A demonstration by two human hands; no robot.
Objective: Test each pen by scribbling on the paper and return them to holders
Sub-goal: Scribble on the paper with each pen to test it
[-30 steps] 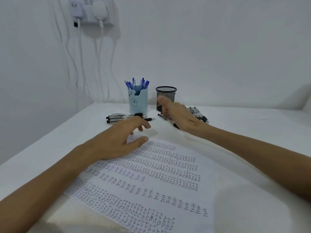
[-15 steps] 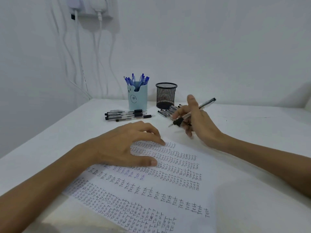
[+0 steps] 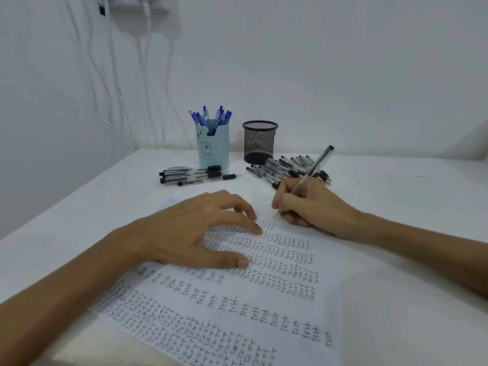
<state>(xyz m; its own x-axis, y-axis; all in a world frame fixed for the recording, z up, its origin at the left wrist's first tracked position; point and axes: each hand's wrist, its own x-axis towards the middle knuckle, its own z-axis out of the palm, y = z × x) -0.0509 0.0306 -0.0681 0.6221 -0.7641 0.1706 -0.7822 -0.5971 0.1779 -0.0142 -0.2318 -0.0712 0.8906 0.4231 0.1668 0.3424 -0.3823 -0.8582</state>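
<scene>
right hand [image 3: 314, 204] lowered | grips pen [image 3: 311, 171] | tip at paper [image 3: 264, 299]

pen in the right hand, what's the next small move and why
Probably scribble on the paper near its far edge: the right hand grips the pen in a writing hold, tip down there, and the left hand presses the sheet flat.

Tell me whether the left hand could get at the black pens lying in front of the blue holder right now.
Probably yes. The left hand holds nothing, fingers resting on the paper, and the black pens lie on bare table beyond its fingertips with nothing between.
</scene>
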